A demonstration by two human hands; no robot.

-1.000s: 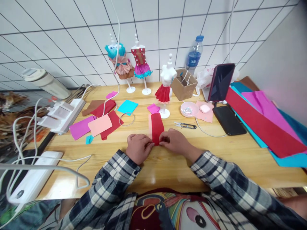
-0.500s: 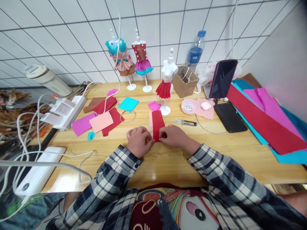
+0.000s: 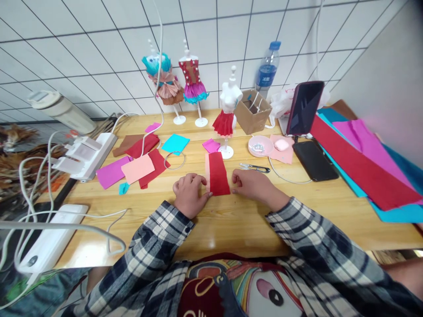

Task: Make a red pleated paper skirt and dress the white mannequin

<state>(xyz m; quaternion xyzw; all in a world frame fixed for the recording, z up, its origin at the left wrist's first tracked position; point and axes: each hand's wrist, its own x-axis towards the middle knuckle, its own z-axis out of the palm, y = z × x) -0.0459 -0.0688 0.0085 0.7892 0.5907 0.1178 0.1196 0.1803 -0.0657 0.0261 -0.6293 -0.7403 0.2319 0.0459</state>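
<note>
A red crepe paper piece [image 3: 219, 175] with a pale pink strip [image 3: 207, 169] along its left side lies flat on the table in front of me. My left hand [image 3: 190, 193] is curled at its lower left edge, thumb and forefinger holding the paper there. Just off the right edge is my right hand [image 3: 253, 187], thumb and forefinger curved apart, with nothing visible between them. Behind the paper stands a white mini dress form [image 3: 230, 97] wearing a red pleated skirt [image 3: 224, 123]. Black-handled thread snips [image 3: 255, 168] lie beyond my right hand.
Two dressed mini forms, one in a purple skirt [image 3: 194, 92], stand at the back. A cardboard box [image 3: 253, 116], pink dish [image 3: 260, 146] and phone [image 3: 315, 160] are on the right. Paper scraps [image 3: 138, 169], a metal ring [image 3: 175, 160] and a power strip [image 3: 89, 156] lie left.
My right hand has moved right, off the red paper, and its thumb and forefinger have parted. More of the red paper shows now. My left hand stays at the paper's left edge.
</note>
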